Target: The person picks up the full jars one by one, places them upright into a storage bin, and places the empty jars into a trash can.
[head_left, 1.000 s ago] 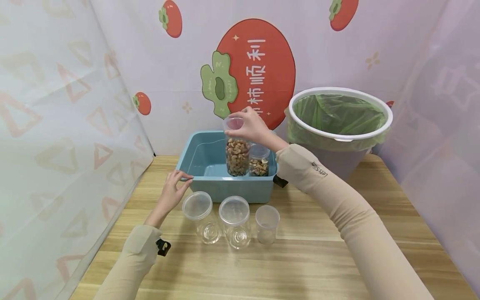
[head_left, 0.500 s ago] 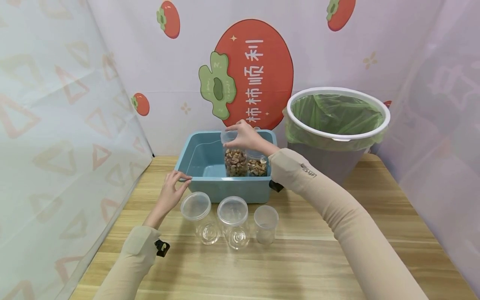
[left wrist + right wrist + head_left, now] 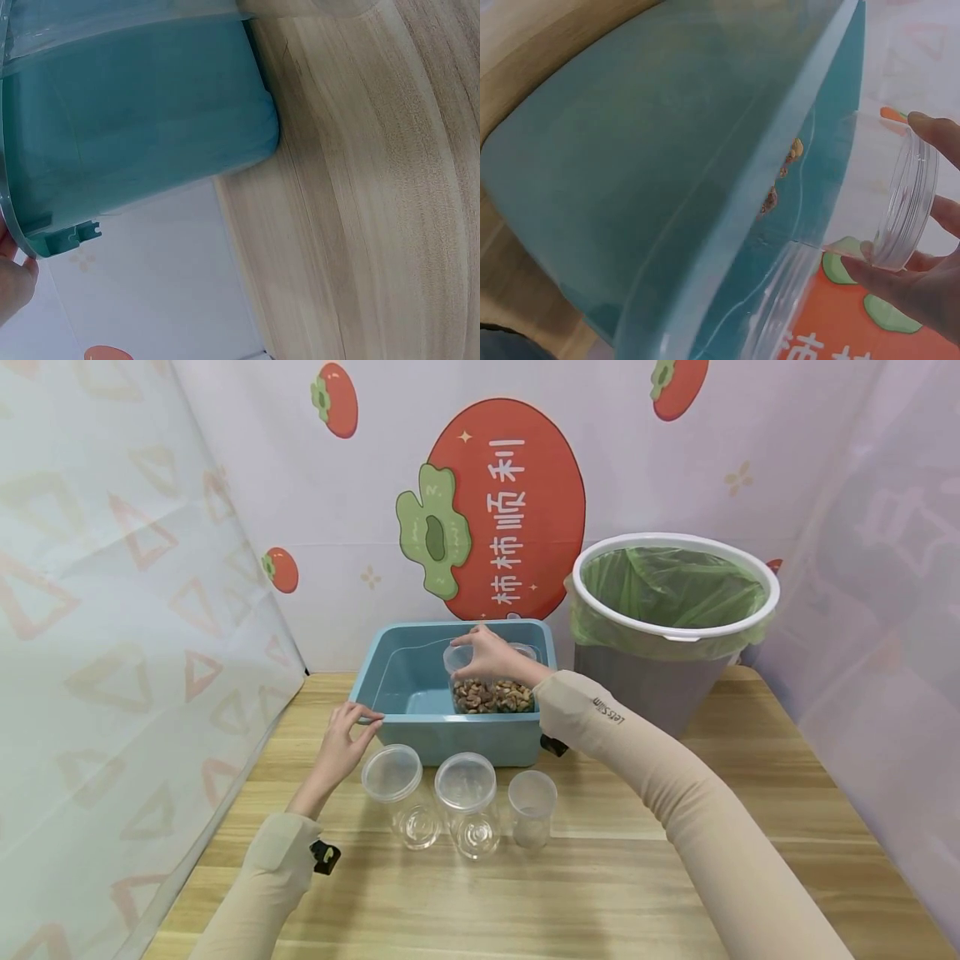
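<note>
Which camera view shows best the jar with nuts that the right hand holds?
The head view: the nut jar stands in the blue bin, gripped by the right hand. The right wrist view shows only its rim; the left wrist view, nothing.

On the bench (image 3: 637,868), three empty jars (image 3: 467,800) stand in a row before the tub (image 3: 390,681). Two jars of nuts (image 3: 491,692) sit inside the tub. The bin (image 3: 671,610) stands to its right.

- Bin (image 3: 420,739): teal-blue plastic, plain; the same teal in both wrist views
- Jar (image 3: 472,681): clear plastic; brown and tan nuts inside
- Three empty jars (image 3: 467,806): clear, colourless
- Waste basket (image 3: 675,610): grey body, white rim, translucent green liner
- Table (image 3: 600,877): light wood grain
- Backdrop (image 3: 502,502): pale, with red-orange persimmons, green leaves, white characters
- Sleeves (image 3: 675,793): beige
</note>
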A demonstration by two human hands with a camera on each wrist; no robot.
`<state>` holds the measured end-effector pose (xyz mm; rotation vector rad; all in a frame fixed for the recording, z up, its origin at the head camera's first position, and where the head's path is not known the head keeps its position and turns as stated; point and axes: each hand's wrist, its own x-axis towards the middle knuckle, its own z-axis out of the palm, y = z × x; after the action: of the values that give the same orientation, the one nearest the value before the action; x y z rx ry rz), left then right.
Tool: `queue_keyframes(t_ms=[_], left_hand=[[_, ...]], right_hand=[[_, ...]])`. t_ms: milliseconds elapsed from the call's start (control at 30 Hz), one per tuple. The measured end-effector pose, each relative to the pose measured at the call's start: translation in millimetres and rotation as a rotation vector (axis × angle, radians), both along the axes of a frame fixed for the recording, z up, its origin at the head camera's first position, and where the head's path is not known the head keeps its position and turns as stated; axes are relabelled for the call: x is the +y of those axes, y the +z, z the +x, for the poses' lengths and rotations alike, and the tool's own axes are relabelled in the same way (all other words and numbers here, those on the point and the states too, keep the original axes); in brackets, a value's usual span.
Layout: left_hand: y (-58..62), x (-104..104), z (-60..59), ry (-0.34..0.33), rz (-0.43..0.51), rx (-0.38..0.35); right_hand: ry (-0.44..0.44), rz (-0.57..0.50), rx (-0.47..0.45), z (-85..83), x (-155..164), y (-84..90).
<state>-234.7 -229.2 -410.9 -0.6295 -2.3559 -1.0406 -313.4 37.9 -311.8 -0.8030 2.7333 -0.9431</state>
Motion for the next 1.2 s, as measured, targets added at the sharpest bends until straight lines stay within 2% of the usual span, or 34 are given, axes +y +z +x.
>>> queue_keyframes(t_ms=[500,833,967,1200], left_hand=[[-1.8,0,-1.2,0.0,0.011,0.021],[-1.4,0,0.1,0.001,-0.001,0.015],[-1.8,1,0.3,-0.001,-0.001,0.013],[-2.5,1,-0.9,0.005,0.003,0.012]], right_hand=[[0.04,0.017,-0.05,0.8,-6,-22.2],[0.122,0.018,-0.055,3.0,-7,-34.7],[0.154,0.035,-0.047,3.9,-8,-35.4],[0.161,0.09,-0.049,4.4,-5,-30.2]])
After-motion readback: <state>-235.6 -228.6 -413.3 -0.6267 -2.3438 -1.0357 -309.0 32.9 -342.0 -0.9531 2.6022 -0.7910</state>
